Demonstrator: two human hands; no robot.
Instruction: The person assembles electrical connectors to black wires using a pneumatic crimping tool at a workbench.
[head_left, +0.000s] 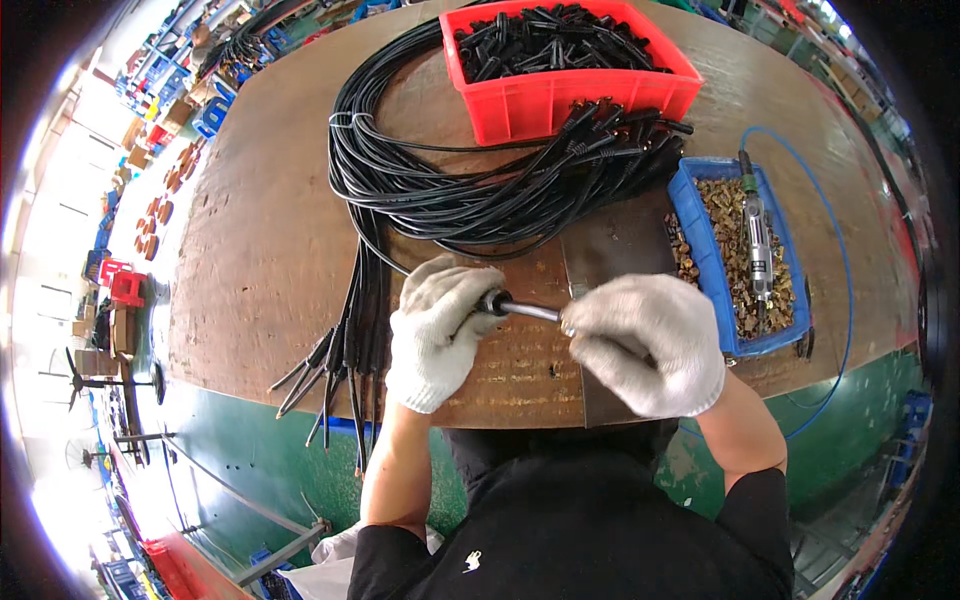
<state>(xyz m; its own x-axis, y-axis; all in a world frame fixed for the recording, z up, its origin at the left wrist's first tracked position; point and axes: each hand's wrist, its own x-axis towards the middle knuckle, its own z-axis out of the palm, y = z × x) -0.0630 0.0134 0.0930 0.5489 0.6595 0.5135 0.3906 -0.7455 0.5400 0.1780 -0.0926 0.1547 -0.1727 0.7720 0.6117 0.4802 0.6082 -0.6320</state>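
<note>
Both my hands wear white knit gloves and meet over the near middle of the table. My left hand (pixel 435 330) is closed round the black end of a slim silver metal rod (pixel 532 311), which points to the right. A black collar (pixel 497 302) shows where the rod leaves my left fingers. My right hand (pixel 655 345) is closed, thumb and fingertips pinched at the rod's tip. Something small shows at those fingertips, too small to name. A black cable runs from the bundle of black cables (pixel 430 205) toward the back of my left hand.
A red bin (pixel 590 98) of black sleeve-like parts stands at the far side. On the right, a blue tray (pixel 712 255) holds small brass fittings, with a silver air tool (pixel 758 250) on top and its blue hose (pixel 848 270) curving round. Cable ends (pixel 340 350) overhang the near-left edge.
</note>
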